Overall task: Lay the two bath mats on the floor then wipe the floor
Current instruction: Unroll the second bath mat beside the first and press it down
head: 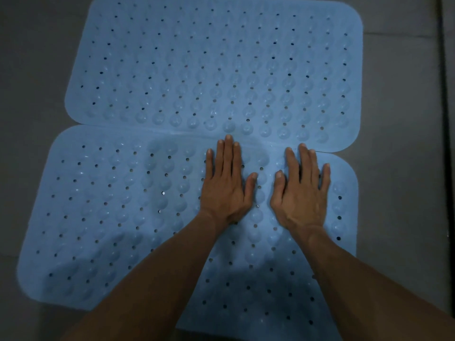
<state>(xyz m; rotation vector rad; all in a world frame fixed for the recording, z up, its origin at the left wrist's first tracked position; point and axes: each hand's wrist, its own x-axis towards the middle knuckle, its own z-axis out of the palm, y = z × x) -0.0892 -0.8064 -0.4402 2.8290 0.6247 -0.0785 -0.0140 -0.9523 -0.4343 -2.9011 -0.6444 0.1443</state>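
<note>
Two light blue rubber bath mats with small holes and suction bumps lie flat on the grey floor. The far mat point(216, 65) fills the upper half of the view. The near mat point(110, 205) lies below it, and their long edges meet, slightly overlapping in the middle. My left hand point(225, 183) rests palm down on the near mat close to that seam, fingers straight and slightly apart. My right hand point(301, 190) lies flat beside it, a little to the right, also palm down. Neither hand holds anything.
Grey tiled floor point(398, 119) surrounds the mats on the left, right and near side. A dark vertical strip, like a groove or door track point(443, 119), runs along the right edge of the view.
</note>
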